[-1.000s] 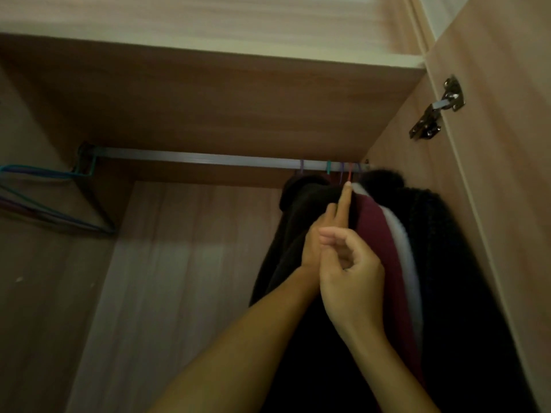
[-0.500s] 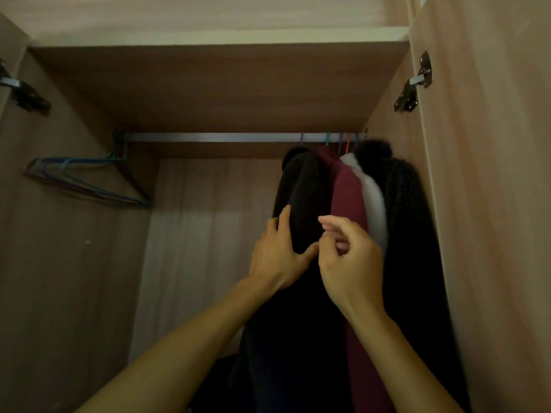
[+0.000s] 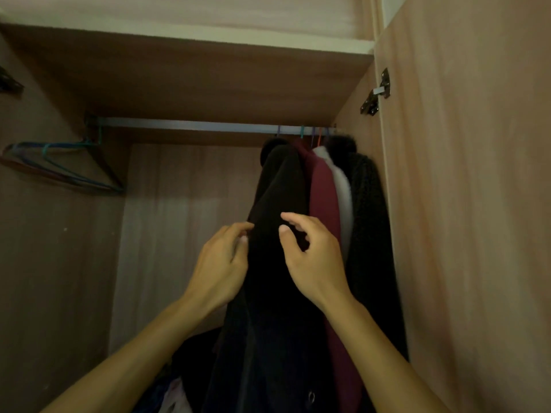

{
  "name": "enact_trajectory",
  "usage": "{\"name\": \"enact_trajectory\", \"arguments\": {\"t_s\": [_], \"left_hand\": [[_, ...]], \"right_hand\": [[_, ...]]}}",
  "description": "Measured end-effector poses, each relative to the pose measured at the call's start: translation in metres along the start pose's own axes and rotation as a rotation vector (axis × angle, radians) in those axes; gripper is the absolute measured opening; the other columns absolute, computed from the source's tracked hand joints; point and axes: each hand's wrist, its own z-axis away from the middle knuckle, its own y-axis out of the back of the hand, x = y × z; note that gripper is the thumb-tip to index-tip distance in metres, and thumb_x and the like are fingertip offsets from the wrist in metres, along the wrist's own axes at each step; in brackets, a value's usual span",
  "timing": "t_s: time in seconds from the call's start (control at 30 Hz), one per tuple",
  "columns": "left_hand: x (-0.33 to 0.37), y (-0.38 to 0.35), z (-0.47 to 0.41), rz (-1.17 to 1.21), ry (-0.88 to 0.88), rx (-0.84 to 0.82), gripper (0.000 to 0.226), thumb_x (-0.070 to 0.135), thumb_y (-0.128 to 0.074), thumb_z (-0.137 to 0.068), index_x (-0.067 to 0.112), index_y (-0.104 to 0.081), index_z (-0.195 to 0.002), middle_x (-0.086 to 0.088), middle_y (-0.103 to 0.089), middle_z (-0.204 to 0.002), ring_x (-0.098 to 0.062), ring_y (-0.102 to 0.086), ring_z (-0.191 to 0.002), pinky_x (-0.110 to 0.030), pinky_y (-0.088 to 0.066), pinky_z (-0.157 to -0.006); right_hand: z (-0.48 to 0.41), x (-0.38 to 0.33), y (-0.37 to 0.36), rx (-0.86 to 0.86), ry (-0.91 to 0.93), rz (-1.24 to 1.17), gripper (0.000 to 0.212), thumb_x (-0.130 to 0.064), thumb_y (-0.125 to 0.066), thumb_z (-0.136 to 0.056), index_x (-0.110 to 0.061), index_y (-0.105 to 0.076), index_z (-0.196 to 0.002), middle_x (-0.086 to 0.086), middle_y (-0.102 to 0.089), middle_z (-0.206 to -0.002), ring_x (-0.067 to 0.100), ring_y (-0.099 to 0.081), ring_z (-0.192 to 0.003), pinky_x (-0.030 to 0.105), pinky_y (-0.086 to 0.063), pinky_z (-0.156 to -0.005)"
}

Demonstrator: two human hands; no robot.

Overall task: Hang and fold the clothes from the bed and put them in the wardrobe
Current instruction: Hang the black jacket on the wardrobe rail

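The left hand [image 3: 220,263] reaches up into the wardrobe [image 3: 179,219] with loosely curled fingers touching the left edge of a black coat [image 3: 280,186], though I cannot tell if they pinch it; the right hand [image 3: 316,257] hovers half open before the cloth, gripping nothing. The coat hangs between and above the hands from a rail [image 3: 185,125], crowded against a fuzzy coat [image 3: 368,204], maroon garment [image 3: 323,198] and white garment [image 3: 343,201] to their right, probably to keep rail space free. Empty hangers [image 3: 59,165] hang far to their left.
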Motion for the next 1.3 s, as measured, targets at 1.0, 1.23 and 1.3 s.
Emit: {"name": "enact_trajectory", "arguments": {"t_s": [1.0, 1.23, 1.3], "left_hand": [[0.098, 0.133, 0.199, 0.721, 0.335, -0.269, 0.018, 0.026, -0.052, -0.096, 0.033, -0.065, -0.107, 0.012, -0.066, -0.107, 0.002, -0.058, -0.104, -0.009, -0.040, -0.082], [0.195, 0.150, 0.302, 0.742, 0.331, -0.442, 0.020, 0.029, -0.050, -0.096, 0.033, -0.064, -0.109, 0.018, -0.066, -0.104, 0.007, -0.058, -0.100, -0.007, -0.041, -0.080], [0.219, 0.150, 0.335, 0.778, 0.347, -0.527, 0.019, 0.028, -0.049, -0.096, 0.035, -0.064, -0.107, 0.023, -0.066, -0.098, 0.009, -0.059, -0.095, -0.004, -0.041, -0.076]], "right_hand": [[0.206, -0.194, 0.070, 0.054, -0.377, 0.217, 0.025, -0.028, -0.052, -0.095, -0.032, -0.062, -0.118, -0.023, -0.062, -0.101, -0.013, -0.054, -0.096, 0.001, -0.040, -0.079], [0.317, -0.233, 0.159, 0.104, -0.501, 0.249, 0.023, -0.024, -0.052, -0.095, -0.032, -0.062, -0.115, -0.029, -0.060, -0.096, -0.017, -0.055, -0.090, -0.002, -0.037, -0.074], [0.350, -0.242, 0.184, 0.161, -0.537, 0.257, 0.023, -0.020, -0.054, -0.094, -0.033, -0.062, -0.111, -0.028, -0.061, -0.093, -0.011, -0.057, -0.090, 0.002, -0.039, -0.076]]}}
